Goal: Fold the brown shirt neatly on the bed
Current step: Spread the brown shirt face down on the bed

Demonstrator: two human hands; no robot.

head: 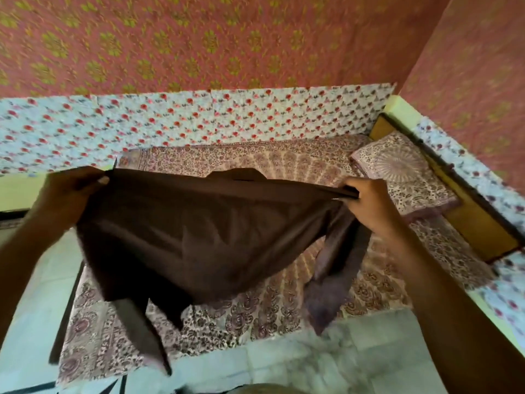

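Brown shirt (199, 231), a dark, thin woven garment, is hanging in the air above the bed (255, 317), which is wearing a cream sheet printed with maroon paisley. Both hands are holding it spread by its top edge: the left hand (74, 189) is pinching the shoulder corner on the left of the bed, fingers curled round the cloth, and the right hand (366, 200) is gripping the opposite shoulder, bunched into a tight strip, just short of the matching printed pillow (403, 177) lying at the right end of the bed. Between them the collar is peeking up, and the body is sagging in a deep belly toward the sheet. One sleeve is dangling over the near left edge of the bed, the other is trailing below the right hand.

Judging by the drape, the fabric is behaving as light, limp and fairly smooth, so it is likely to slide and crease when laid down. Shoulder seams look like the best places to hold; lowering it flat on the bed, back upward, seems the sensible preparation before folding the sleeves in.
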